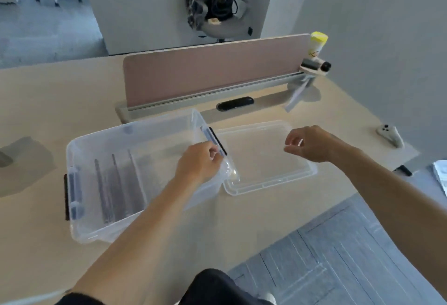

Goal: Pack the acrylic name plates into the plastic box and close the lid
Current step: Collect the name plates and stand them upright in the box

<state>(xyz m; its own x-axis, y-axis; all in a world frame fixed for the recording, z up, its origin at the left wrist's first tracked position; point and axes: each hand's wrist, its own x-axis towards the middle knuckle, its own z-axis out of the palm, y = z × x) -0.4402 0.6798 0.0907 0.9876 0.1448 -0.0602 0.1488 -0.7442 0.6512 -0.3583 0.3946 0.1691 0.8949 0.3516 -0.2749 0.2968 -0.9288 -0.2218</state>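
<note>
A clear plastic box point(101, 140) stands open on the desk at the left, with black latches at both short ends. Several acrylic name plates point(116, 183) stand on edge inside its left half. My left hand point(199, 162) rests on the box's right rim by the latch, fingers curled on the rim and a clear piece that I cannot make out. The clear lid point(266, 183) lies flat on the desk just right of the box. My right hand point(312, 143) hovers over the lid's far right part, fingers loosely curled and apart, holding nothing.
A pink divider panel point(212, 72) runs along the back of the desk, with a yellow-capped bottle point(317, 44) and a small camera point(314, 65) at its right end. A white controller point(390, 135) lies at the far right. The desk edge drops to grey floor at the lower right.
</note>
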